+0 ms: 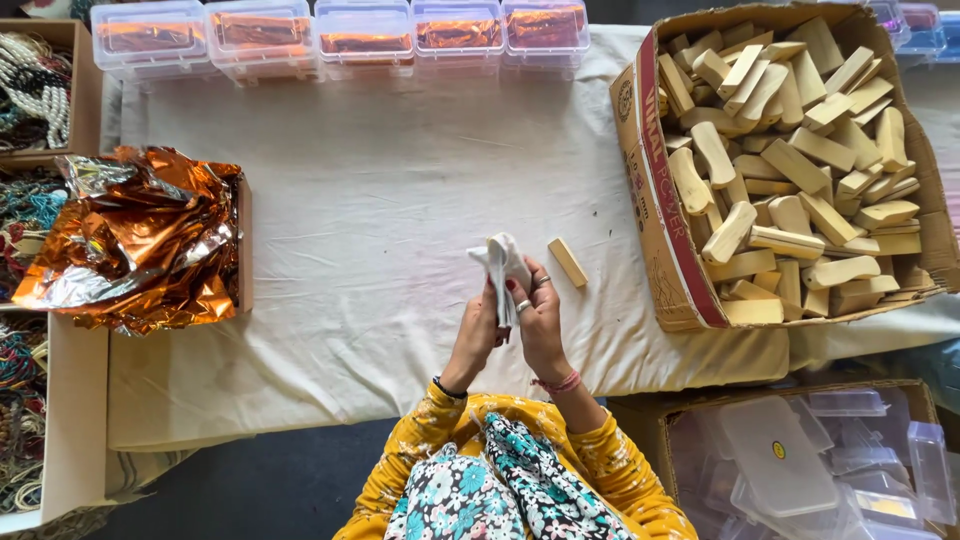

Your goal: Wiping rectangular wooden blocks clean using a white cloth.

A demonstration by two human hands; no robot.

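The left hand (478,335) and the right hand (540,318) are pressed close together over the white cloth (380,200) that covers the table; both hands are closed around a small white rag (500,262), and its top sticks up above the fingers; I cannot tell if something is wrapped inside it.

Just to the right of the rag lies one little wooden block (567,262), flat on the cloth and not touching the hands; farther right sits a big cardboard box (668,240) full of many more wooden pieces, and its near wall is close to the block.

On the left there is a heap of shiny orange foil (135,240) in a low box, well apart from the hands; a row of clear plastic boxes (340,35) lines the far edge of the table.

Between the foil and the big box the cloth is bare, so there is lots of open room in front of the hands; the near edge of the table is right by the wrists; a box of clear lids (800,450) sits low on the right.
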